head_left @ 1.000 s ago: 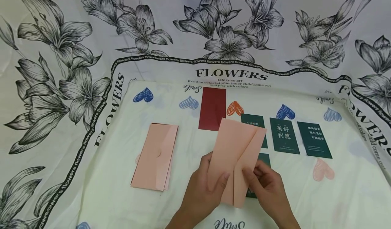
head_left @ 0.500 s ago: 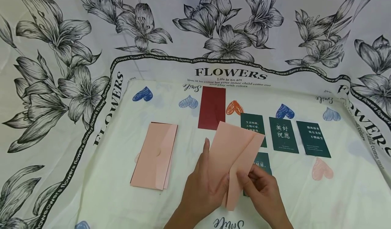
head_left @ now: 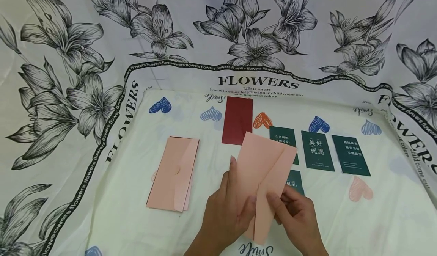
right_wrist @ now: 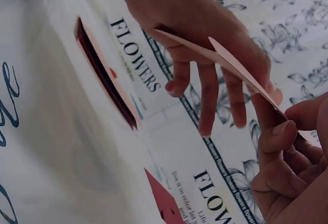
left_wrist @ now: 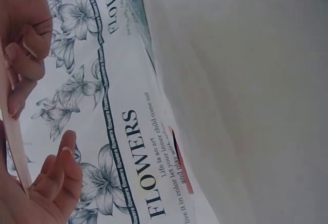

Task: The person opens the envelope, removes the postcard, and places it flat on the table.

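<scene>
A pink paper envelope (head_left: 263,161) with a slanted flap edge is raised above the cloth in the head view, tilted. My left hand (head_left: 223,214) holds its left side, thumb across the front; in the right wrist view that hand's other fingers (right_wrist: 207,96) hang loosely behind the paper. On the opposite side my right hand (head_left: 302,216) pinches the lower right edge between thumb and curled fingers. Seen edge-on in the right wrist view, the envelope (right_wrist: 197,49) has a flap standing slightly apart. Whether anything is inside it is hidden.
To the left lies a stack of pink envelopes (head_left: 172,174). A dark red card or envelope (head_left: 237,115) lies at the back. Several dark green cards (head_left: 317,151) with white writing lie at the right, some partly covered by the envelope and hand. A printed cloth (head_left: 119,180) covers the surface.
The held envelope has tilted and shifted slightly. My left index finger has straightened upward along its left edge, and my right hand has moved a little to the left and down.
</scene>
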